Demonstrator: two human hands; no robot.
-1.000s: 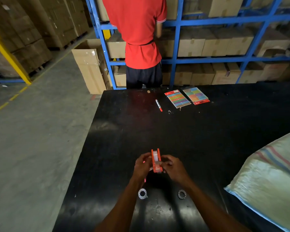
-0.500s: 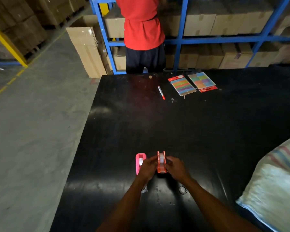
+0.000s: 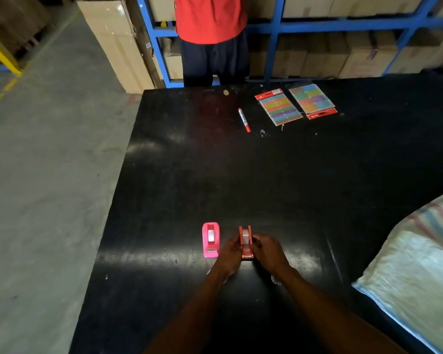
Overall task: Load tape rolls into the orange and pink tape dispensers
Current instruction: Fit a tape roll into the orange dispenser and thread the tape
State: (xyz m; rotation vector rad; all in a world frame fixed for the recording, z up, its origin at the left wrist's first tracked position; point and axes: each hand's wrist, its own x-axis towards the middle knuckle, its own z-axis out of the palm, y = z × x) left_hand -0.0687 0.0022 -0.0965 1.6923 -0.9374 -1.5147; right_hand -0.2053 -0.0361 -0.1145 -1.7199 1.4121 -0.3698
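The orange tape dispenser [image 3: 245, 240] stands on the black table [image 3: 241, 175] near its front edge, with a clear tape roll seated in it. My left hand [image 3: 230, 255] grips its left side and my right hand [image 3: 267, 252] grips its right side. The pink tape dispenser [image 3: 210, 240] stands alone just to the left, a white tape roll in its slot, apart from my left hand. A small tape roll [image 3: 275, 279] lies on the table under my right wrist, mostly hidden.
A red-capped marker [image 3: 244, 120] and two packs of coloured sticky flags [image 3: 279, 107] lie at the far side. A woven sack [image 3: 414, 272] fills the right front. A person in a red shirt [image 3: 211, 19] stands beyond the table at blue shelves [image 3: 274, 39] of cartons.
The orange dispenser came down from my raised hands onto the table. My left hand shifted right, uncovering the pink dispenser. The view tilted downward.
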